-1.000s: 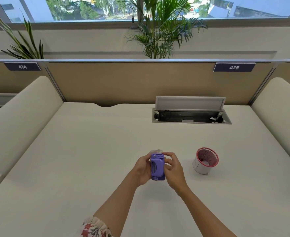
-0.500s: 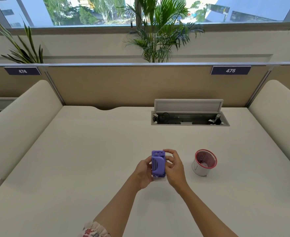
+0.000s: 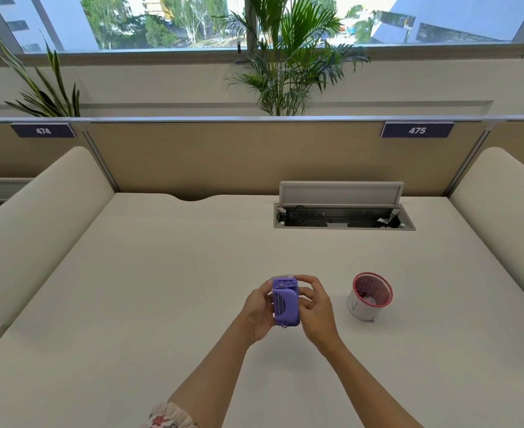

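Note:
A small purple plastic device [image 3: 286,304], like a hole punch or tape dispenser, is held upright above the white desk [image 3: 131,304]. My left hand [image 3: 256,310] grips its left side with curled fingers. My right hand [image 3: 314,307] holds its right side, with the fingertips pinching near the top edge. A bit of pale, clear material shows at the device's top, behind the fingers. A small white cup with a red rim [image 3: 369,296] stands on the desk to the right of my hands, tilted, with scraps inside.
An open cable hatch [image 3: 344,216] with a raised lid sits in the desk at the back. Padded cream dividers stand at the left [image 3: 38,223] and right [image 3: 501,211]. A tan partition [image 3: 223,156] with a sign reading 475 closes the far side.
Both hands stay on the purple device. It has turned a little in my grip, and my right fingers have shifted up to its top edge.

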`<state>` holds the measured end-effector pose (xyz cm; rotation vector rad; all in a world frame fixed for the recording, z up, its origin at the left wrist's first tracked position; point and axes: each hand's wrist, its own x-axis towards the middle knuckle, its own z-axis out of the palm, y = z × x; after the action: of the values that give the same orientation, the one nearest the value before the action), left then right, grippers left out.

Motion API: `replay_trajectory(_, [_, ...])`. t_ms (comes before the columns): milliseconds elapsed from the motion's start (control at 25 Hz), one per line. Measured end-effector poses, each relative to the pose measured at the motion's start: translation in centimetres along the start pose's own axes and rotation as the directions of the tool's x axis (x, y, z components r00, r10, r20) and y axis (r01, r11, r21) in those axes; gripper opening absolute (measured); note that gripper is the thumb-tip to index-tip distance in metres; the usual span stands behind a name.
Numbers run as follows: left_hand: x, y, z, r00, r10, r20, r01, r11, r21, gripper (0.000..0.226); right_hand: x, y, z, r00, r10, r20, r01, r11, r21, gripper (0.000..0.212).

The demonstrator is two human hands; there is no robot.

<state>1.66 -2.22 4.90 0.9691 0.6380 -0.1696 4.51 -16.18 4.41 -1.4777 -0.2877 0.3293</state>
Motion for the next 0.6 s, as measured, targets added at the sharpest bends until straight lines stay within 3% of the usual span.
replay_trajectory(200, [0.28, 0.04, -0.07, 0.998, -0.001, -0.059, 0.002, 1.000, 0.017, 0.032, 0.70, -0.84, 0.04, 0.999, -0.017, -0.033, 0.019, 0.998, 0.054, 0.044])
replay_trajectory(600, [-0.11, 0.38, 0.58, 0.999, 0.019, -0.030, -0.020, 0.999, -0.040, 0.033, 0.74, -0.32, -0.34, 0.999, -0.020, 0.039, 0.021, 0.999, -0.037, 0.038])
